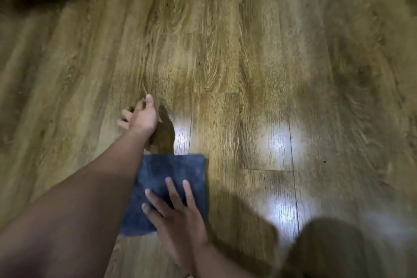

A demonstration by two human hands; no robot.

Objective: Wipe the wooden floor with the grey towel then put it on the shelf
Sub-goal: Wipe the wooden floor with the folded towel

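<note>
On glossy wood-grain floor (225,52), right hand (178,216) presses flat, fingers straight, on a square grey towel (167,174) (plush); left hand (142,115) hovers, loosely curled, empty.

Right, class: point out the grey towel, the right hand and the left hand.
grey towel (171,171): head view, bare upper part.
right hand (178,216): head view, back of the hand, fingers flat on the towel.
left hand (142,116): head view, back of the hand.

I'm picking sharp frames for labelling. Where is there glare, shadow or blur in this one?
Head view: white glare patches on the wooden floor right of the grey towel; motion blur smears the frame's right edge; the left hand casts a dark shadow beside it; the right hand on the towel reads fairly sharp.
</note>
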